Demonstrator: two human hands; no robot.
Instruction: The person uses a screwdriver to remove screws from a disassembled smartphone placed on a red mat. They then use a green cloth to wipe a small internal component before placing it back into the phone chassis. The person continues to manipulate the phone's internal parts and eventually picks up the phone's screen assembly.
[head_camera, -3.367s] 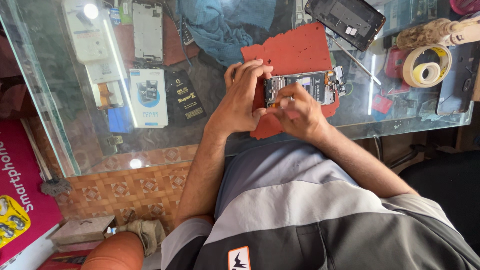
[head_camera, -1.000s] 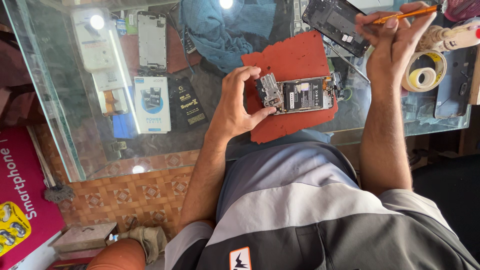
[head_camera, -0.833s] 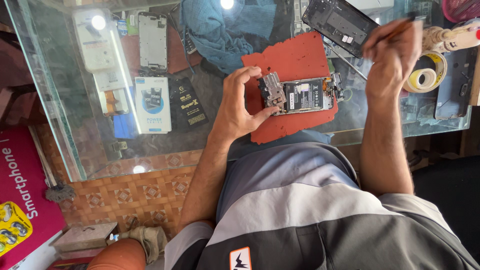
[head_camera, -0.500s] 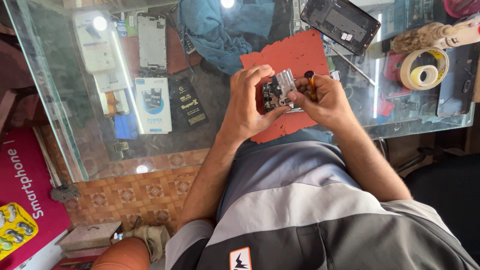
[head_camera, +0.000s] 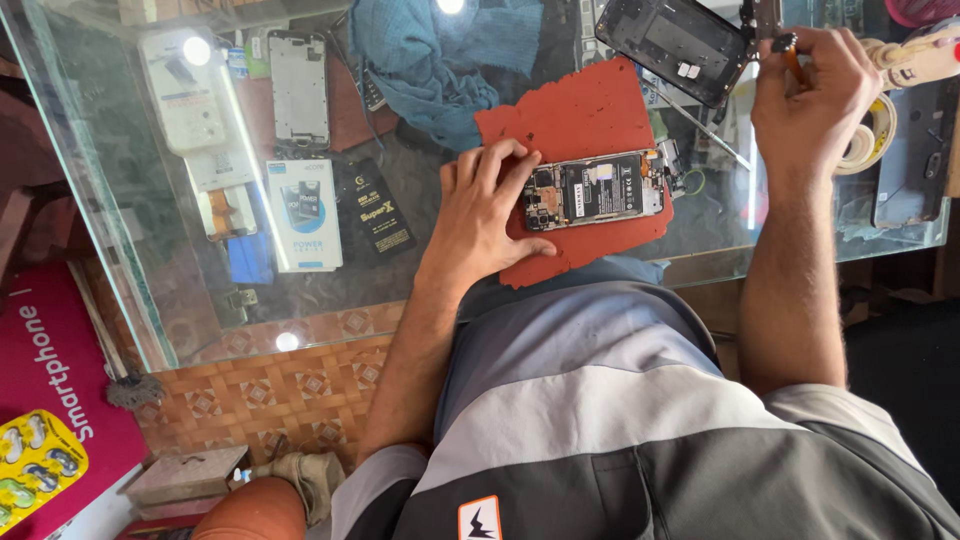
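Observation:
An opened smartphone (head_camera: 598, 189) with its battery and circuit board showing lies on a red mat (head_camera: 580, 115) on the glass table. My left hand (head_camera: 487, 205) grips the phone's left end, thumb under it and fingers on top. My right hand (head_camera: 815, 88) is raised at the far right, away from the phone. It is closed on a small orange-handled screwdriver (head_camera: 790, 52), just beside a black phone back shell (head_camera: 675, 40).
A blue cloth (head_camera: 430, 65) lies behind the mat. A roll of tape (head_camera: 868, 135) and a dark device (head_camera: 912, 150) are at the right. Under the glass (head_camera: 150, 270) lie phone boxes, a white phone frame (head_camera: 298, 88) and a charger.
My right hand has left the phone and moved up and right to the black shell, with the screwdriver in it. The phone now lies flat on the mat under my left hand.

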